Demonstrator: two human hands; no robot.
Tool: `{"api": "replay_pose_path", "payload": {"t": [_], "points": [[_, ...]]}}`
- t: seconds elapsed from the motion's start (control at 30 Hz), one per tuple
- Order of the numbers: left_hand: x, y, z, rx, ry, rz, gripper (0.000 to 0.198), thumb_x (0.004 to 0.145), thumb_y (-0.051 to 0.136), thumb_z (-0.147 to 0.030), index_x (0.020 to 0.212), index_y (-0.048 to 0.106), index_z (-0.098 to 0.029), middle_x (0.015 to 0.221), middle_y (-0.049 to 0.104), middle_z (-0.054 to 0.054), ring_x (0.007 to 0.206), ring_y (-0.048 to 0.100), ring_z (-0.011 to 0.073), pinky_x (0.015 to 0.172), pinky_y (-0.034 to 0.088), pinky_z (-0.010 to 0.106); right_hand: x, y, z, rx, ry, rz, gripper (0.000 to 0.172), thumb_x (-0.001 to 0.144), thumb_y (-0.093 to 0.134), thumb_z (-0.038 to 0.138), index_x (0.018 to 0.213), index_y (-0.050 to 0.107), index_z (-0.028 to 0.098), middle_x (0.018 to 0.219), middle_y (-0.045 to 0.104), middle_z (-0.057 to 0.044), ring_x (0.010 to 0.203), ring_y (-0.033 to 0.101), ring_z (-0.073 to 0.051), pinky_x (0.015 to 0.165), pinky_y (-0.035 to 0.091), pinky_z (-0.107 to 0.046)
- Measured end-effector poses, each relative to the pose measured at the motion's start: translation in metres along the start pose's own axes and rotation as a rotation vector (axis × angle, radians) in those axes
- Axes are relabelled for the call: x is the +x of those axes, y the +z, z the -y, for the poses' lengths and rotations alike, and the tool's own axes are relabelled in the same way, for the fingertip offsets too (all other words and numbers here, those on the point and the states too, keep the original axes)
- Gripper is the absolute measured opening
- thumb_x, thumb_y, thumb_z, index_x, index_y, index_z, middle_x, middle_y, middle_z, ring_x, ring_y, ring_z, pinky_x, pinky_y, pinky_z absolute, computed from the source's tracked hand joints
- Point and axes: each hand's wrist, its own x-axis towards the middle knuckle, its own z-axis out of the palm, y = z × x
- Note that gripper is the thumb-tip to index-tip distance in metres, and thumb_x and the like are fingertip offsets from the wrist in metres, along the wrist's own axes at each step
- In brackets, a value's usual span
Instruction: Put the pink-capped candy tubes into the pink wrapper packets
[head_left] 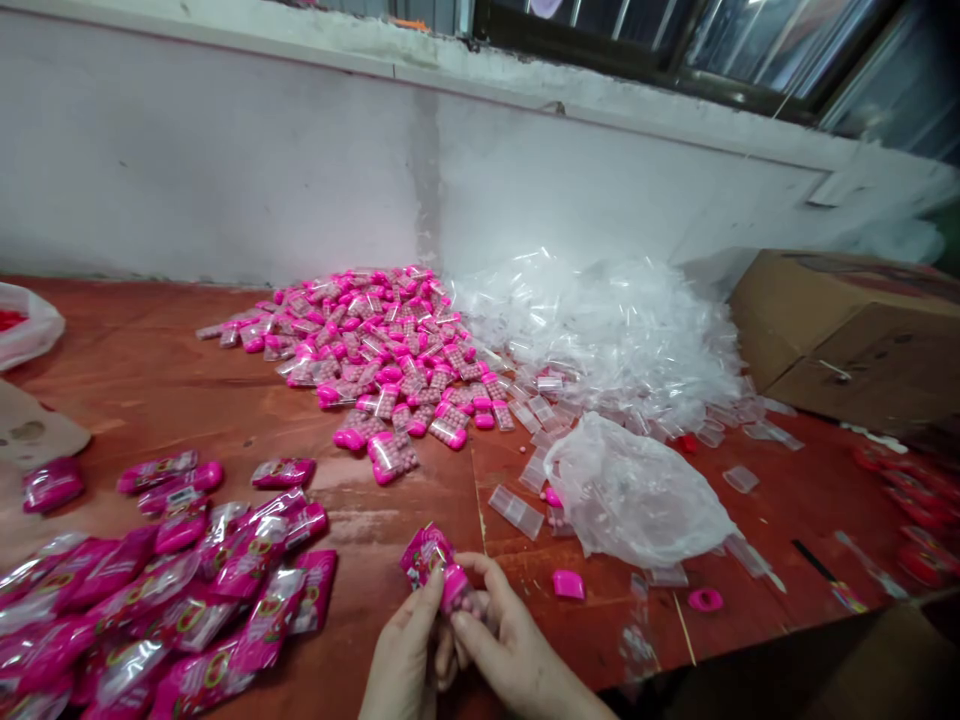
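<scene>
Here, left hand (409, 655) pinches a glossy pink packet (424, 552); right hand (514, 655) grips a pink-capped vial (455, 588).

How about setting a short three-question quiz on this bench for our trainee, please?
1. True or false: the cardboard box lies left of the pile of pink containers.
2. What do the left hand and right hand hold together? A) a pink packet B) scissors C) a pen
3. Fill in: the filled printed packets lie on the table's ___ side.
Key: 1 false; 2 A; 3 left.
</scene>
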Motion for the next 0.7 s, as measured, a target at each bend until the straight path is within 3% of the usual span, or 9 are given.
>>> {"api": "replay_pose_path", "payload": {"t": [0.7], "points": [[-0.0004,-0.0015,0.0029,-0.011,-0.006,0.003,0.059,0.052,0.084,-0.068,0.054,0.061,-0.014,0.034,0.04,-0.005,0.034,0.033,0.0048,0.039,0.025,0.018,0.0002,0.0024,-0.0028,0.041,-0.002,-0.035,0.057,0.088,0.066,0.058,0.12,0.04,0.018,0.067,0.063,0.003,0.054,0.061,-0.012,0.06,0.05,-0.028]]}}
